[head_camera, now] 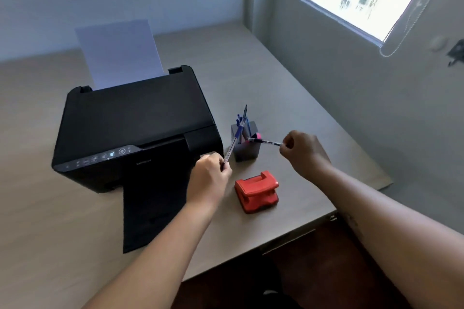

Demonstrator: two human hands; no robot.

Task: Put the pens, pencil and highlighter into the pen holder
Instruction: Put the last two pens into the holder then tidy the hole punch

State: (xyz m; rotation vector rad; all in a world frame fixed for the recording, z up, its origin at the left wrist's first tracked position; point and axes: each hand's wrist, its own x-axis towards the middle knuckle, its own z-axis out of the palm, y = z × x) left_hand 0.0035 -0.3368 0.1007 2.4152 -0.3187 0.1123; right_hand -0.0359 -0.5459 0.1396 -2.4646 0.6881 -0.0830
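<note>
Pens converge on the pen holder (246,144) near the desk's (288,88) right edge: left hand (209,173) pinches one (234,142) upright, right hand (305,152) pinches another (263,142) level, both aimed for insertion.

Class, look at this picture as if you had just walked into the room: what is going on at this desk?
A person is tidying writing tools into a dark pen holder on a desk. The left hand holds a blue pen slanted up toward the holder. The right hand holds another pen almost level, its tip at the holder's mouth. Several pens already stand inside. A black printer sits left of it; a red hole punch sits in front.
</note>
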